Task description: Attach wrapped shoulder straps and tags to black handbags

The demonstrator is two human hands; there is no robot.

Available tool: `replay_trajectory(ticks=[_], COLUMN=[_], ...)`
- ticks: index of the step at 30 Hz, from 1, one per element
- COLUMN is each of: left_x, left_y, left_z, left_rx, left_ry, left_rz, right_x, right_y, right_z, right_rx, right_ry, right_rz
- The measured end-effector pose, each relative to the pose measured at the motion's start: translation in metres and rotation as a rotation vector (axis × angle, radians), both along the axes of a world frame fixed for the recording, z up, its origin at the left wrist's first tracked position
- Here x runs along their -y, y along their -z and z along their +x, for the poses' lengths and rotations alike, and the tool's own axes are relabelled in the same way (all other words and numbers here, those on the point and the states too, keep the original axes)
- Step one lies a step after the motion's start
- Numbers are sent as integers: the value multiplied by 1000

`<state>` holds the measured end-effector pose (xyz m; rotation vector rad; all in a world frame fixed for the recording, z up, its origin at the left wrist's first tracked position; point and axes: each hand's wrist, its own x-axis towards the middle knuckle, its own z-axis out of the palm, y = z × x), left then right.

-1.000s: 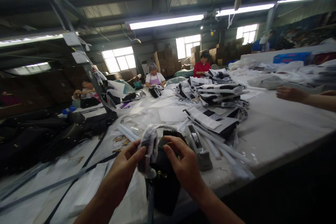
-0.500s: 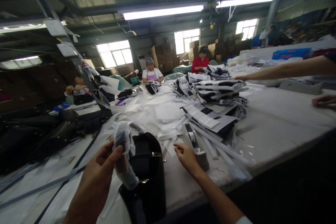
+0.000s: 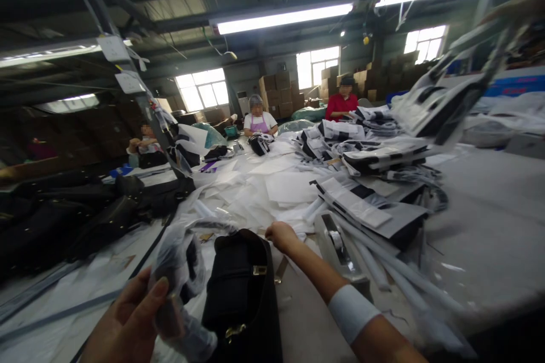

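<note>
My left hand (image 3: 128,317) grips the plastic-wrapped strap (image 3: 170,272) of a black handbag (image 3: 232,283), thumb on the near side. The bag stands on the table in front of me, with gold-coloured metal fittings on its top and side. Beyond the bag's right edge, my right hand (image 3: 281,236) reaches to the white sheets (image 3: 289,187) with its fingers curled closed. What those fingers hold, if anything, is hidden. A white band (image 3: 352,311) wraps my right forearm. Just right of this arm sits a grey tape dispenser (image 3: 338,247).
Wrapped black-and-white bags (image 3: 383,153) are piled right of centre. White tubes (image 3: 395,272) lie before them. Black bags (image 3: 63,215) heap at left beside a slanted post (image 3: 147,110). A co-worker's hand (image 3: 522,8) lifts a blurred wrapped bag (image 3: 443,99) at right. Several people sit across the table.
My right hand has moved forward to the white sheets, its fingers now curled. The handbag has been drawn nearer, its strap still in my left hand. A co-worker has raised a wrapped bag.
</note>
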<state>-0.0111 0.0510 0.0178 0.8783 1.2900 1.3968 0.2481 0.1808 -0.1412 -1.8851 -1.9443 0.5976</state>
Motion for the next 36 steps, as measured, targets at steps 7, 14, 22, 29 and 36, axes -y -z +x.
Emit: replay_trajectory(ticks=[7,14,22,29,36], left_x=[3,4,7,6,7], left_y=[0,-1,-7,-3,-3], left_z=[11,33,36,37,38], left_rx=[8,0,3,16,-44], left_ry=[107,214,251,298,377], left_rz=[-32,57,134,183,229], right_x=[34,31,46,87,139], right_y=[10,8,-16,-66,-117], right_z=[11,4,30,26,-1], right_rx=[139,154,-147,-710,-968], right_ry=[-118,-76,143,241,-108], right_rz=[-139,-168,62,265,86])
